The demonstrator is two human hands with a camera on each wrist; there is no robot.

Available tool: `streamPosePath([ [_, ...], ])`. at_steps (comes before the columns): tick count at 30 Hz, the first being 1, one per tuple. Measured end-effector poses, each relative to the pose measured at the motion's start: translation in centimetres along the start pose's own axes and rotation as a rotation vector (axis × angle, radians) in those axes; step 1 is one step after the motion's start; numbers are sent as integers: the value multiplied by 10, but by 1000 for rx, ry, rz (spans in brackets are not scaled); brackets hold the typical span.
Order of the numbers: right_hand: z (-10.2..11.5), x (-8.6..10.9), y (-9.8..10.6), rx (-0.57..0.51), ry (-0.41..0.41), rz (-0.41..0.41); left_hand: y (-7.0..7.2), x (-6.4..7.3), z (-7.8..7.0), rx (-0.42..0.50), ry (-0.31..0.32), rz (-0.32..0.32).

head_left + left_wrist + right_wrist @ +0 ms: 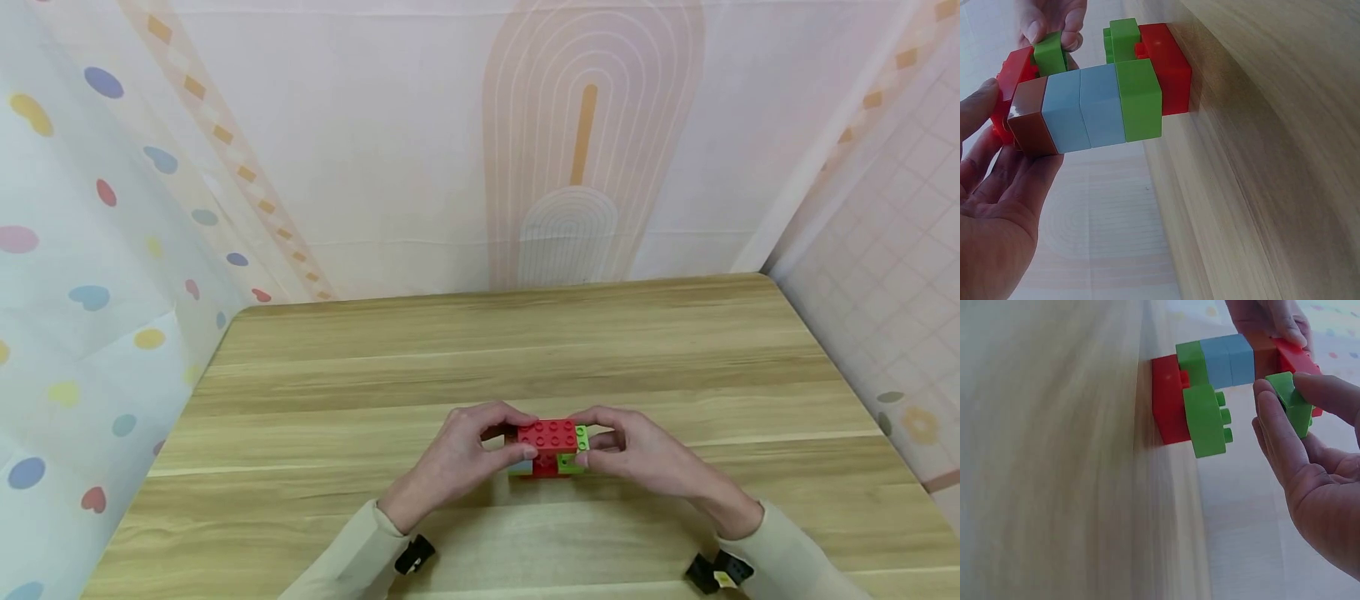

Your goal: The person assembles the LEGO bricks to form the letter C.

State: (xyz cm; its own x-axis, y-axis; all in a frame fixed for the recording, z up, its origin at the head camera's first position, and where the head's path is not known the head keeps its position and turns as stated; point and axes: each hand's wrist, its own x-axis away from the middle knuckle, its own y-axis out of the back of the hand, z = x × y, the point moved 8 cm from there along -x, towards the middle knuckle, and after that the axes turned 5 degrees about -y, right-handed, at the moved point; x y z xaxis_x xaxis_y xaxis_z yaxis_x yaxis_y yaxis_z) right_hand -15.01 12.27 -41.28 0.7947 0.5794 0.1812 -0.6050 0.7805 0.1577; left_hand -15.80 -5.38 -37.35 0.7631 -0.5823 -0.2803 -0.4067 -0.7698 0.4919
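Observation:
A stack of toy building bricks stands on the table. Its red base brick (1169,75) carries a green brick (1140,100) at one end, with two light blue bricks (1082,106) and a brown brick (1032,125) above that. A red studded brick (551,435) tops this column and juts out to the right. My left hand (465,446) grips the top red brick, thumb on its near side. With thumb and fingers, my right hand (637,450) pinches a green brick (1298,412) at the red brick's overhanging end. Below it, another green brick (1205,422) sits on the base's right end.
The wooden table (337,358) spreads around the stack. A patterned cloth (390,150) hangs behind it, with more cloth at both sides. Black straps with small devices (415,554) sit at both wrists, near the light sleeves.

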Motion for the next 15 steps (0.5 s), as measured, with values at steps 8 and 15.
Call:
streamPosePath([
  [8, -1, 0, -3, -59, -2, 8, 0, 0, -1, -4, 2, -1],
  [15, -3, 1, -5, -117, 6, 11, 0, -1, -2, -11, -5, -4],
])
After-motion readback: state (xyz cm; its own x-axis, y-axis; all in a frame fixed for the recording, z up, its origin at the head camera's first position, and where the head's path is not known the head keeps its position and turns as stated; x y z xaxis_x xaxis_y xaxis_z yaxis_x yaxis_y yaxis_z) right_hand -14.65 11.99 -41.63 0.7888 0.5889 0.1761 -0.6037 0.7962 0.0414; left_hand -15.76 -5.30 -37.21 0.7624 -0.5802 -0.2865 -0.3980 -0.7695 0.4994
